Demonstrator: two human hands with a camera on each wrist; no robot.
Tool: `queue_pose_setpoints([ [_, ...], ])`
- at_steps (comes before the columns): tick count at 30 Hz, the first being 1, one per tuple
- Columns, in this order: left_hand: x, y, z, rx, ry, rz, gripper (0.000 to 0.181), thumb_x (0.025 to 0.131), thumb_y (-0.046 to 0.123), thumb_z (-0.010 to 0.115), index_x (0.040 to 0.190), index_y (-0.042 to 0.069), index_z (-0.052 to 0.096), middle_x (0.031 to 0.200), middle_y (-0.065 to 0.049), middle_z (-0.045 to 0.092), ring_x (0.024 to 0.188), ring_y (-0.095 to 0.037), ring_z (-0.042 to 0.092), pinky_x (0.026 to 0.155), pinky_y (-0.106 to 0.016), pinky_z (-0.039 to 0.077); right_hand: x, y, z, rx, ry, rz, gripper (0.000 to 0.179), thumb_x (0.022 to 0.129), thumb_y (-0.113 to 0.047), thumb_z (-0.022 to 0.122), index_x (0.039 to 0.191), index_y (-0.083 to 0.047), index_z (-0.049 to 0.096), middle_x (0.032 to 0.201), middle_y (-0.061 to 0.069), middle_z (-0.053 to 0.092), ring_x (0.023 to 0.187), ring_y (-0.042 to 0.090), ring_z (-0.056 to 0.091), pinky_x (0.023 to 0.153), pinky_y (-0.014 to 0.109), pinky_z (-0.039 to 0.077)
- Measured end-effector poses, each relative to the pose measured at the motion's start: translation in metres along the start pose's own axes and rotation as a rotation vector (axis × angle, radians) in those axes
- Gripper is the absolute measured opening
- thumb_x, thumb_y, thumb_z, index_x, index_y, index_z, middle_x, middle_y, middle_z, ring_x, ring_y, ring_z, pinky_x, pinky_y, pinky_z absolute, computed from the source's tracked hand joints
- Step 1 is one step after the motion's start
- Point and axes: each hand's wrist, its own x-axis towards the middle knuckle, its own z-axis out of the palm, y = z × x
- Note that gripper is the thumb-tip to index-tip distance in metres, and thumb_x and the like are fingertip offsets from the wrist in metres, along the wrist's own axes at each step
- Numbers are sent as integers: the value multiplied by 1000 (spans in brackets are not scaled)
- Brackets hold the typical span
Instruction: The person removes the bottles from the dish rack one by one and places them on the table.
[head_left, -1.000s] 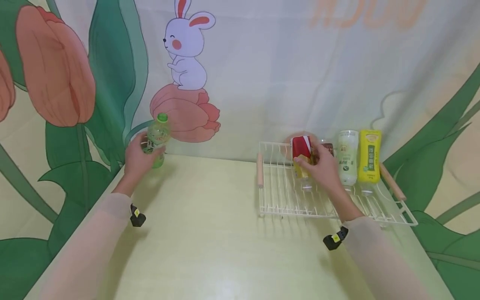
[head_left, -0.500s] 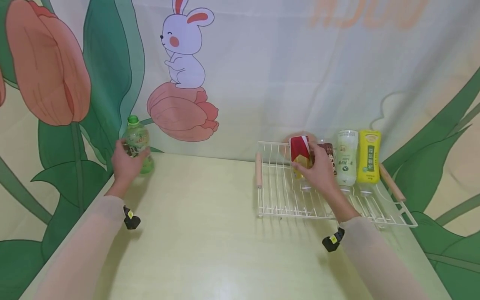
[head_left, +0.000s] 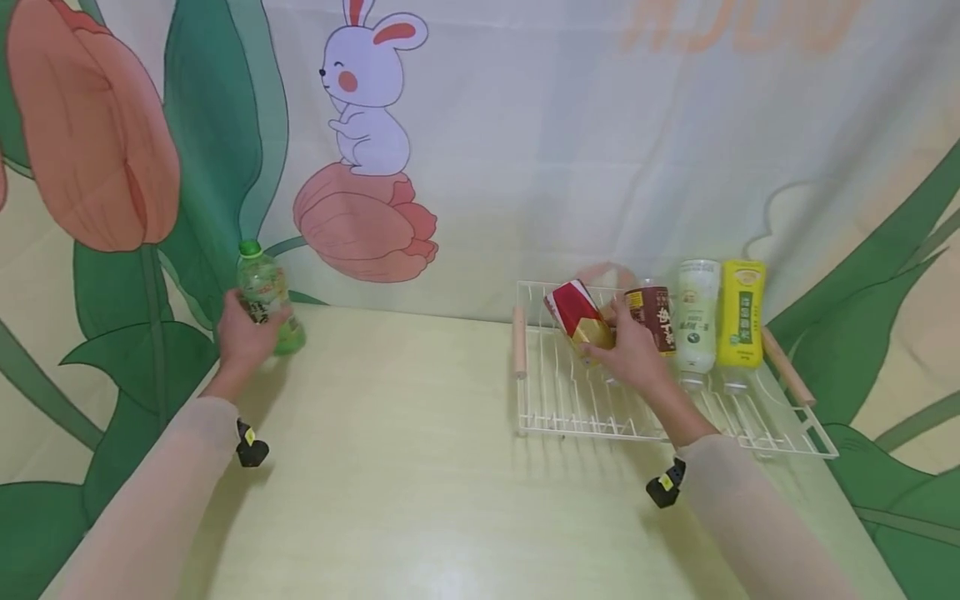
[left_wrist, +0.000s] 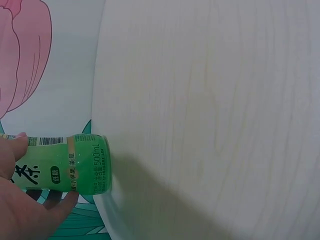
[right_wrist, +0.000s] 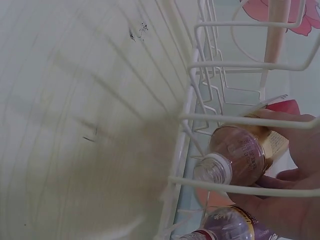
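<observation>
At the table's far left corner, my left hand (head_left: 247,337) grips a green drink bottle (head_left: 258,283) round its middle. The bottle leans slightly, green cap up; in the left wrist view its base (left_wrist: 102,165) is by the table edge, and I cannot tell whether it touches. My right hand (head_left: 633,350) pinches a red, white and gold box (head_left: 577,312), tilted to the left over the white wire rack (head_left: 577,431). Beside and under the box in the right wrist view lies a clear-necked bottle (right_wrist: 237,150), its neck towards the rack's front; the hand partly hides both.
In the rack, right of my right hand, lie a brown-labelled bottle (head_left: 654,317), a pale green-and-white bottle (head_left: 697,312) and a yellow bottle (head_left: 742,308), necks forward. Wooden handles (head_left: 520,342) flank the rack. A printed curtain (head_left: 495,167) hangs behind the table (head_left: 420,467).
My left hand has carried the green bottle leftwards and slightly nearer. The box in my right hand has tipped to the left, uncovering more of the brown-labelled bottle.
</observation>
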Motion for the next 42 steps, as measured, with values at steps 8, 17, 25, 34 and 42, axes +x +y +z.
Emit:
queue_pose_setpoints([
  [8,-7,-2,-9,105,-135,-35,101,102,44,67,158,-16,7,155,-44,25,144,-59,31,119,-66,32,-3,2,0,-12,-21,-20,70,95,-35,80,144,4,50,123,26,68,99,36,65,83,48,56],
  [17,-43,48,-16,225,-535,67,97,105,50,60,156,-21,17,155,-45,30,143,-57,35,114,-67,37,-21,-2,-26,42,56,-59,77,95,-31,81,153,5,45,142,28,59,115,41,61,98,58,55],
  [25,-105,157,24,312,-463,594,94,97,43,78,167,5,27,166,-22,35,153,-43,33,121,-63,34,-37,-38,-47,32,64,-193,71,91,-29,85,149,-4,52,136,18,64,111,35,61,89,52,57],
  [34,-177,225,75,456,-232,1307,94,85,45,89,159,7,45,154,-10,54,143,-31,48,115,-50,46,-67,-92,-47,-76,-12,-476,68,86,-27,91,142,-6,59,127,9,68,106,26,63,81,40,60],
  [42,-194,231,96,567,-209,1329,80,83,47,91,149,14,60,142,-1,64,130,-24,57,107,-44,49,-82,-114,-42,-129,-60,-582,66,86,-31,91,138,-6,60,125,6,68,106,22,63,81,35,60],
])
